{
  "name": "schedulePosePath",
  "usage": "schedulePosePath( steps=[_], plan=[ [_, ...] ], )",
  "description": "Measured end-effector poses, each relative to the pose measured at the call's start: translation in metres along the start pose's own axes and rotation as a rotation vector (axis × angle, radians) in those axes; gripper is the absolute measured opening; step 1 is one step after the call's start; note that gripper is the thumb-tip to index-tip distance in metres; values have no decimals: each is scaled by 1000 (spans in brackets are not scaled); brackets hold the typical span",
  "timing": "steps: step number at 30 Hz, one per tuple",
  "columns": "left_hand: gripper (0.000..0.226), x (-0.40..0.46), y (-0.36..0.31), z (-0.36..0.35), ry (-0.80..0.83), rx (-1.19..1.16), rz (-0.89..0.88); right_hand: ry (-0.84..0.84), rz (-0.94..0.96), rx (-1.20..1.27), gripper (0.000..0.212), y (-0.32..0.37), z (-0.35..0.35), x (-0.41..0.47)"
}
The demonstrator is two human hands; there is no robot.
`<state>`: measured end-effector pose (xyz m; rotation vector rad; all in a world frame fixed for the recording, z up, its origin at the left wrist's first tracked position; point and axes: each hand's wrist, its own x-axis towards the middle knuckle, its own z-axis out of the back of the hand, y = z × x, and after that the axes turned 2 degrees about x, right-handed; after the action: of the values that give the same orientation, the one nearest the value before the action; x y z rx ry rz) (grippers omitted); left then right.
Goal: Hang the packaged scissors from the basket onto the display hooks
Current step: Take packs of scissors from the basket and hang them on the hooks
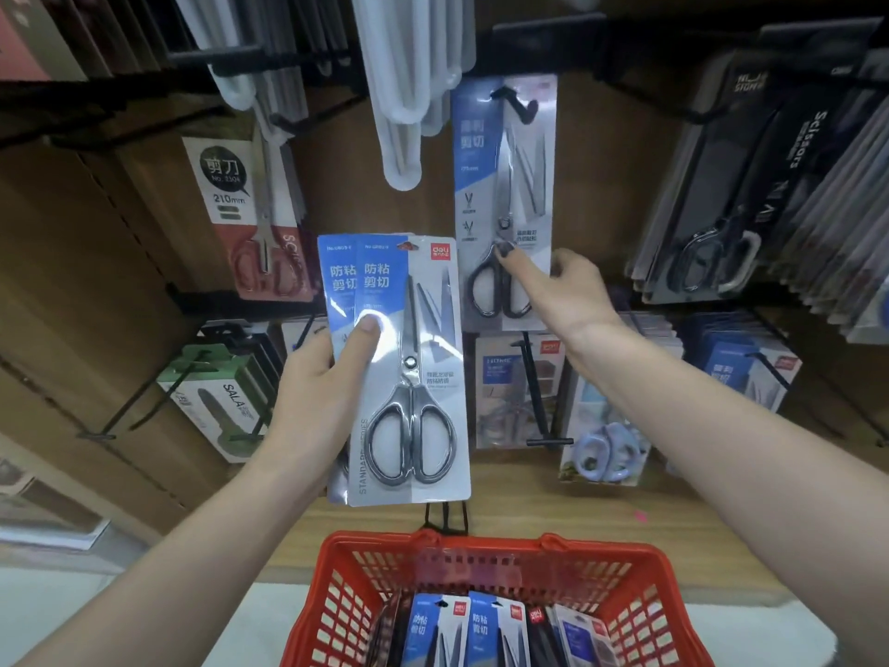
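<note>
At centre frame the left hand [312, 402] pinches two overlapping packs [409, 377] by thumb alone, so one could slide loose into the basket [336, 613] below, while the right hand [553, 286], fingers loosely spread, touches the hung pack [505, 185] and may knock it off its hook [517, 105].

We see a glossy blue-and-white card pack of steel scissors [409, 377], a red perforated plastic basket [481, 570], and a matt brown wooden display wall [615, 185].
</note>
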<state>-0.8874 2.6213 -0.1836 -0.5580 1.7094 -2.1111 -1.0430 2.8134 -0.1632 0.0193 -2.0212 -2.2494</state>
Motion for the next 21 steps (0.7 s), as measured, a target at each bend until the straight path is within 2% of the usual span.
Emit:
schedulePosePath(
  steps=[2, 5, 7, 12, 15, 19, 21],
  plan=[
    [51, -1, -1, 1, 14, -46, 19, -9, 28, -76, 32, -4, -2, 0],
    [74, -2, -6, 0, 31, -62, 35, -43, 81, -127, 33, -11, -1, 2],
    [78, -1, -7, 0, 35, -69, 45, -47, 80, -143, 33, -14, 2, 4],
    [63, -1, -6, -6, 37, -100, 52, -54, 41, -145, 35, -19, 4, 12],
    [63, -2, -5, -8, 28, -90, 64, -62, 10, -164, 35, -20, 4, 14],
    [53, -2, -4, -8, 33, -97, 67, -60, -23, -215, 56, -23, 7, 9],
    [50, 0, -4, -8, 24, -103, 64, -118, 5, -237, 54, -23, 10, -2]
  ],
)
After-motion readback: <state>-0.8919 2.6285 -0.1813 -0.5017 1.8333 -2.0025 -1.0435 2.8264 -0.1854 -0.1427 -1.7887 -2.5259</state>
